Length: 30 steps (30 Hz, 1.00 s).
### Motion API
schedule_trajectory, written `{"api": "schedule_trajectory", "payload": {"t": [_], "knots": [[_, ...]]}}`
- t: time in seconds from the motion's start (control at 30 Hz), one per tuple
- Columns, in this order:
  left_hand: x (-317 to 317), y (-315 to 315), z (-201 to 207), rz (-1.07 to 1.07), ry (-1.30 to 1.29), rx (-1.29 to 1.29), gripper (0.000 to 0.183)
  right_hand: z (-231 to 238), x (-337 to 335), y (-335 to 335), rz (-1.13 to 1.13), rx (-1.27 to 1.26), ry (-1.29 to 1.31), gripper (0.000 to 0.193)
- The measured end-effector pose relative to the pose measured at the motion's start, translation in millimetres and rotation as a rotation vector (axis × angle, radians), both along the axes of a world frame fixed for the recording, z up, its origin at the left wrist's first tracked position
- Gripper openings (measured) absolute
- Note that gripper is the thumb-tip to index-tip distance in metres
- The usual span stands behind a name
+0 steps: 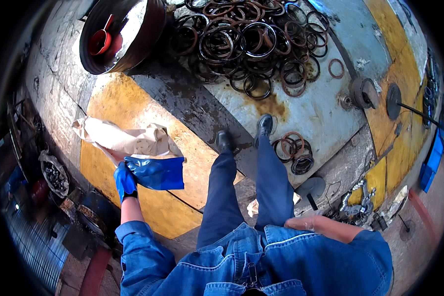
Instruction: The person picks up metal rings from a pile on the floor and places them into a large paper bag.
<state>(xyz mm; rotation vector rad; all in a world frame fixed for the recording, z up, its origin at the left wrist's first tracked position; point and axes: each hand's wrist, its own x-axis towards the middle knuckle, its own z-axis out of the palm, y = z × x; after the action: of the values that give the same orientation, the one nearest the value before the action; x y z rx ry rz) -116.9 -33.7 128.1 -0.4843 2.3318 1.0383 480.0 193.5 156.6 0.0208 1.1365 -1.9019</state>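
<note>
My left hand [125,180] wears a blue rubber glove and is closed on a second, loose blue glove [158,172], whose wide cuff points right. Just beyond it shows a crumpled beige paper sack [130,140]; I cannot tell whether my fingers touch it too. Bare of any glove, my right hand [299,223] rests against my right hip by the jacket hem. Its fingers are hidden there.
A big pile of dark, oily metal rings [251,39] lies ahead, with a smaller ring cluster [295,152] by my right foot. At the far left stands a cut drum [143,39] containing a red scoop [100,42]. Chain-like metal parts [362,200] lie at right.
</note>
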Motion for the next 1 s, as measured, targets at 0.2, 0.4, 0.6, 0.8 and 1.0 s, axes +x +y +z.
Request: {"api": "schedule_trajectory", "payload": {"t": [0.2,0.4,0.6,0.8,1.0], "knots": [[20,-15,2,0.064,0.026,0.025,0.035,-24,-46,31,-0.194,-0.15,-0.356,0.029],[46,13,0,0.047,0.022,-0.093,0.035,-65,-97,-40,-0.376,0.303,0.173,0.075],[41,10,-59,0.036,0.003,-0.078,0.038,-102,-98,-86,-0.154,-0.113,-0.153,0.047],[33,47,-111,-0.043,0.027,-0.075,0.038,-112,-94,-70,0.239,-0.789,-0.275,0.024],[27,79,-204,-0.195,0.097,-0.178,0.035,-221,-183,-24,0.485,-0.393,0.063,0.026]]}}
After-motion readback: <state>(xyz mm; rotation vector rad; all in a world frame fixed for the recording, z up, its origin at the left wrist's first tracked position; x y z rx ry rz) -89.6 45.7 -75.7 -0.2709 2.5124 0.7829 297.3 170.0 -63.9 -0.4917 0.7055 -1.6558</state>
